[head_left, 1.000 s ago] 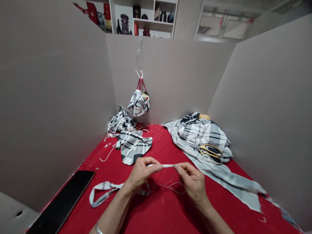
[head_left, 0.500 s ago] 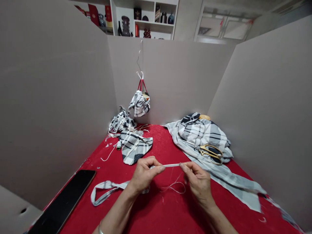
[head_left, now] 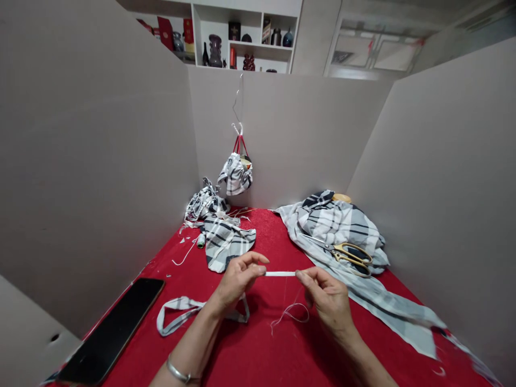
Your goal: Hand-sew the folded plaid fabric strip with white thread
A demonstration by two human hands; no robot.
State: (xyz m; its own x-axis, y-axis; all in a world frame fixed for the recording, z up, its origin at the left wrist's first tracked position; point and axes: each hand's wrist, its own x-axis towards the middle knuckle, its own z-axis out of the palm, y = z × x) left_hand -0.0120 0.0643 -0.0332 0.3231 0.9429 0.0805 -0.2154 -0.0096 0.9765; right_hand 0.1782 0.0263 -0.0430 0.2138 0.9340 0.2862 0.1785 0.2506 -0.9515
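Note:
A narrow white fabric strip (head_left: pixel 280 274) is stretched level between my two hands. My left hand (head_left: pixel 241 278) holds it with the thumb against the curled fingers, its index finger lifted off. At the strip's other end my right hand (head_left: pixel 327 301) pinches it between thumb and fingers. Whether a needle is in the right fingers, I cannot tell. Fine white thread (head_left: pixel 296 317) hangs below the strip and lies in loops on the red cloth. A longer plaid fabric band (head_left: pixel 177 303) trails from under my left hand and loops on the cloth to the left.
Scissors (head_left: pixel 346 255) with gold handles lie on a heap of plaid cloth (head_left: pixel 334 217) at right. Back left are a plaid piece (head_left: pixel 228 242), a thread spool (head_left: pixel 200 241) and scraps (head_left: pixel 205 201). A phone (head_left: pixel 113 330) lies left. A plaid pouch (head_left: pixel 236 174) hangs at the back panel (head_left: pixel 290 140).
My left index finger has lifted away from the thumb, and more of the strip shows between my hands. The fabric band under my left hand has shifted. The whole view has moved slightly.

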